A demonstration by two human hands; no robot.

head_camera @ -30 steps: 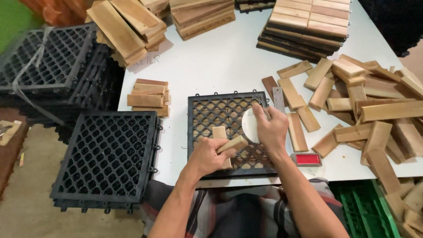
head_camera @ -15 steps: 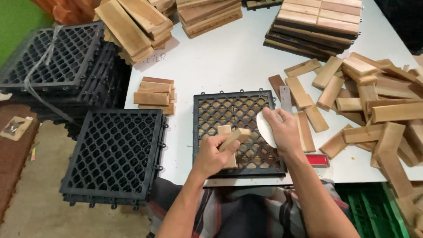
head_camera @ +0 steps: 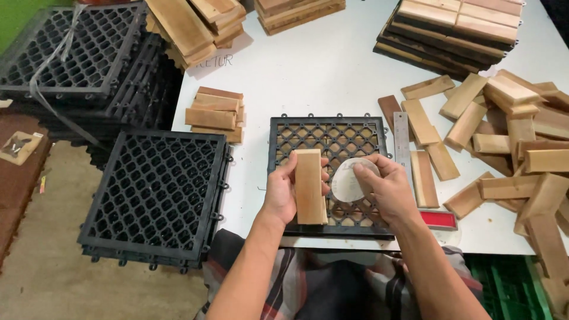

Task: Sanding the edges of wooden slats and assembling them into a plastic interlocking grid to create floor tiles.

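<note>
My left hand [head_camera: 283, 192] grips a short pale wooden slat [head_camera: 309, 185], held upright over the near part of a black plastic grid tile [head_camera: 329, 137] that lies flat on the white table [head_camera: 308, 65]. My right hand [head_camera: 386, 188] holds a round grey sanding disc [head_camera: 347, 179] just right of the slat, close to its edge. A second slat lies partly hidden under the held one.
A loose heap of wooden slats [head_camera: 515, 136] fills the table's right side, with a steel ruler [head_camera: 402, 142] and a red block [head_camera: 438, 219] beside the tile. A small slat stack [head_camera: 214, 112] sits left. Black grid tiles are stacked [head_camera: 157, 195] off the table's left edge; finished wood tiles [head_camera: 456, 26] lie far right.
The slat has turned from lying angled in my left hand to standing upright with its broad face up. My right hand with the disc has come down beside it.
</note>
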